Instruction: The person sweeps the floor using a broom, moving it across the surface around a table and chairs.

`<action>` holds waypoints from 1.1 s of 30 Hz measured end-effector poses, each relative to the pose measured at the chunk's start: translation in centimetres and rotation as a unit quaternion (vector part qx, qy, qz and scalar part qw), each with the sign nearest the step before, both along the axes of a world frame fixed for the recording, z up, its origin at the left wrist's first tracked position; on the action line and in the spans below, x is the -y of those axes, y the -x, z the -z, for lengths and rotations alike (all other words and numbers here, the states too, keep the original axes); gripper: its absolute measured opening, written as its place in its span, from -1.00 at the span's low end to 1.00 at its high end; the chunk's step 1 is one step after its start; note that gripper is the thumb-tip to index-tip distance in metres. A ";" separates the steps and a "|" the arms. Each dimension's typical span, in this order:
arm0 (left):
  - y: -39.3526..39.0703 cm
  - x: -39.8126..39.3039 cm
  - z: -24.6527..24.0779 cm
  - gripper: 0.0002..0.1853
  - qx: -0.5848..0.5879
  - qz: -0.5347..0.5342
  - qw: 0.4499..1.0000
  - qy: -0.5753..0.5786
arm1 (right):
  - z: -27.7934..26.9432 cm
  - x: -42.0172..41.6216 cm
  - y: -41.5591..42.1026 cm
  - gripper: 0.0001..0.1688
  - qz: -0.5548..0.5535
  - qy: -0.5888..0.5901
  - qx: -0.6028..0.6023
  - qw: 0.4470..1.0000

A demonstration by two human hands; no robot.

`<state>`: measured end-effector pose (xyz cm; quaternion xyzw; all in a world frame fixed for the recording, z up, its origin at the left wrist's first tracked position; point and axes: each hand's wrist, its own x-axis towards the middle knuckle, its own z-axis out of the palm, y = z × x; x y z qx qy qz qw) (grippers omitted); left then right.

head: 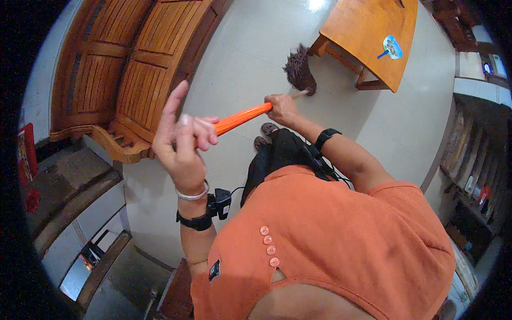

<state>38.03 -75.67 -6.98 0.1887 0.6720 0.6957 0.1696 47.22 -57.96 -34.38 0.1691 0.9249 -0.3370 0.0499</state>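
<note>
A long-handled broom runs across the view, with an orange handle [245,117] and a dark brown fibre head [298,70] low over the pale floor. My left hand [184,140] is curled round the handle's upper end, its index finger stretched out away from it. Lower down the handle, my right hand [282,110] is closed in a fist. A short pale length of the stick shows between that fist and the broom head. The head is close to a leg of the wooden table [360,24]; the view does not settle whether they touch.
A carved wooden bench [148,60] stands along the left side. On the table lies a hand fan [392,48] with a blue handle. My shoes [269,129] are on the tiled floor [236,52]. Shelving [476,160] lines the right side.
</note>
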 end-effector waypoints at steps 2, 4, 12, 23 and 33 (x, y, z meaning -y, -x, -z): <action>0.9 0.7 0.3 -0.53 0.044 -0.008 0.999 0.020 | 0.8 1.1 -0.5 -0.77 -0.030 -0.001 0.026 0.999; 2.0 1.5 1.0 -0.54 0.072 -0.007 0.997 0.029 | 1.5 2.3 -0.3 -0.79 -0.045 0.020 0.065 0.997; -1.6 3.2 3.4 -0.67 0.017 0.108 0.993 0.046 | 2.5 0.2 -2.9 -0.86 -0.092 -0.040 0.095 0.990; -3.6 -12.5 11.9 -0.66 -0.114 0.377 0.917 0.066 | 10.8 -16.8 -8.5 -0.75 0.278 -0.077 -0.172 0.942; -1.7 -10.6 8.9 -0.47 0.012 0.342 0.938 0.060 | 6.9 -11.1 -10.5 -0.79 0.259 -0.134 -0.041 0.955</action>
